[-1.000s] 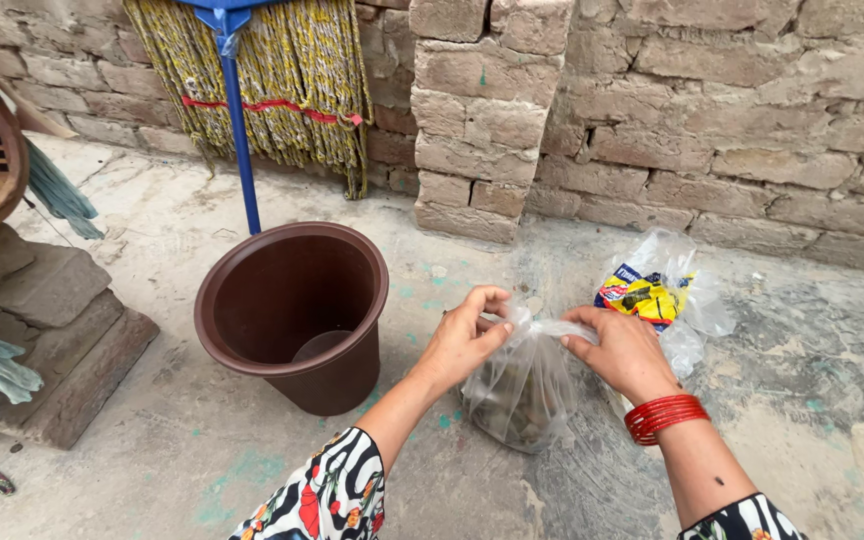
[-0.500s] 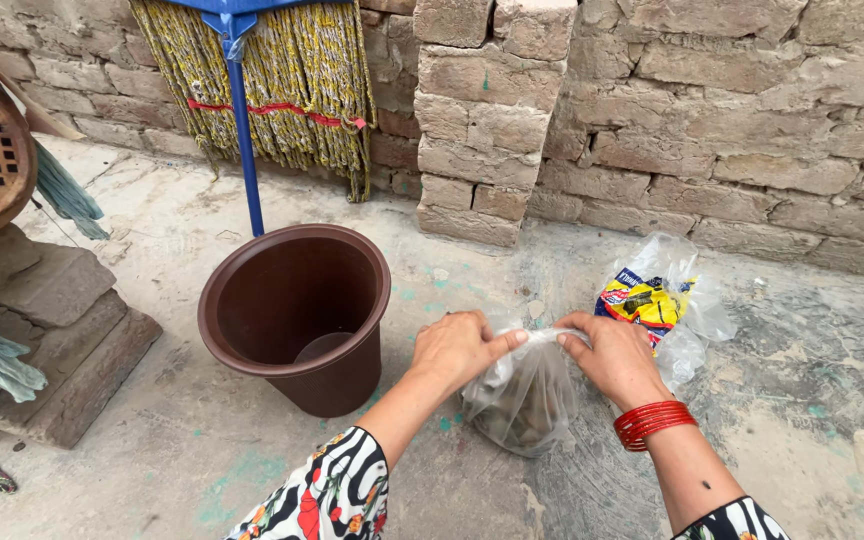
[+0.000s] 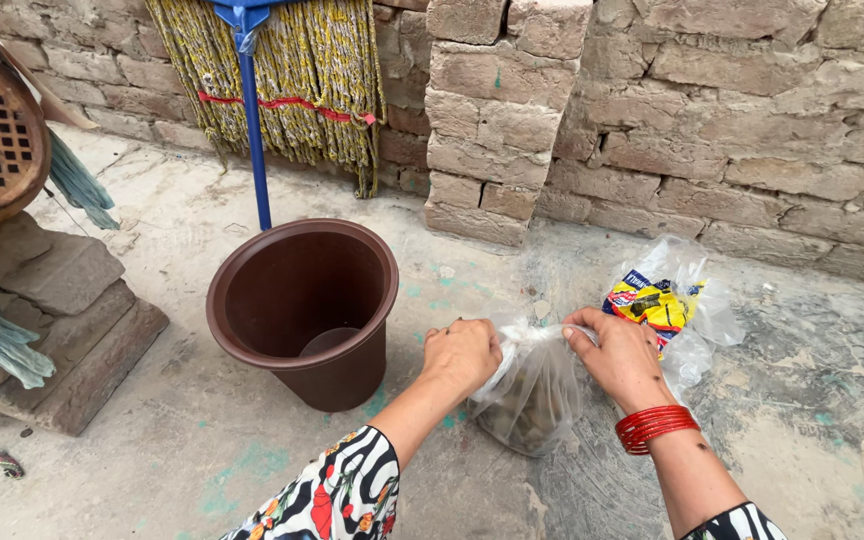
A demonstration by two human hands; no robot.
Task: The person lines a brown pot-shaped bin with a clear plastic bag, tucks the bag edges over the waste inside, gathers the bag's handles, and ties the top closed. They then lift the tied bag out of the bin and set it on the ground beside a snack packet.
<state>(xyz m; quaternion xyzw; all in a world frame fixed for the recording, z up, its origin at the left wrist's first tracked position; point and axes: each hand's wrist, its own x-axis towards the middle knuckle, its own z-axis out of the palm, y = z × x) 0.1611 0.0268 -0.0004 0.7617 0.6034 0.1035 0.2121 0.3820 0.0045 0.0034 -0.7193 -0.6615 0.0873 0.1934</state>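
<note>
A clear plastic bag (image 3: pixel 532 395) with dark grainy stuff inside stands on the concrete floor in front of me. My left hand (image 3: pixel 462 352) is closed around the bag's gathered neck from the left. My right hand (image 3: pixel 620 352), with red bangles at the wrist, pinches the same neck from the right. The top of the bag is twisted between the two hands. A brown plastic flower pot (image 3: pixel 297 310) stands upright just left of my left hand, apparently empty.
A second clear bag holding a yellow and blue packet (image 3: pixel 657 300) lies behind my right hand. A brick wall (image 3: pixel 752 130) and a brick pillar (image 3: pixel 497 120) stand beyond. A blue-handled mop (image 3: pixel 252 130) leans on the wall. Stacked bricks (image 3: pixel 62 320) sit at left.
My hands have come closer together on the bag's top, drawing the open mouth into a tight twisted neck. The bag and pot stay where they were.
</note>
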